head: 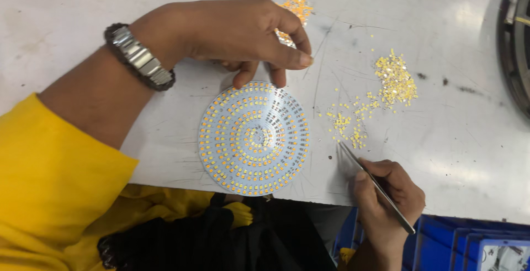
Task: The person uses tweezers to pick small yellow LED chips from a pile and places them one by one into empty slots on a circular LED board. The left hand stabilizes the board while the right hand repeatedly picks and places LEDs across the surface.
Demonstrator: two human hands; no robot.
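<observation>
Round LED board [253, 138] lies flat near the surface [83, 6] front edge; being circular, it shows no long axis. Left hand [243, 33], fingers curled, presses fingertips [277, 77] on the board's 12 o'clock rim. Right hand [386, 193] pinches tweezers [375, 185], tips pointing to 10 o'clock, toward loose chips [395, 80] at the board's 3 o'clock. A second chip pile [298, 7] is partly hidden behind the left hand. Blue bins [469, 243] are cut off at the frame edge.

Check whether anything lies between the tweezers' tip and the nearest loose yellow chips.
Nothing visible does. The tweezers in the right hand point at the scattered chips, with only bare table between.
</observation>
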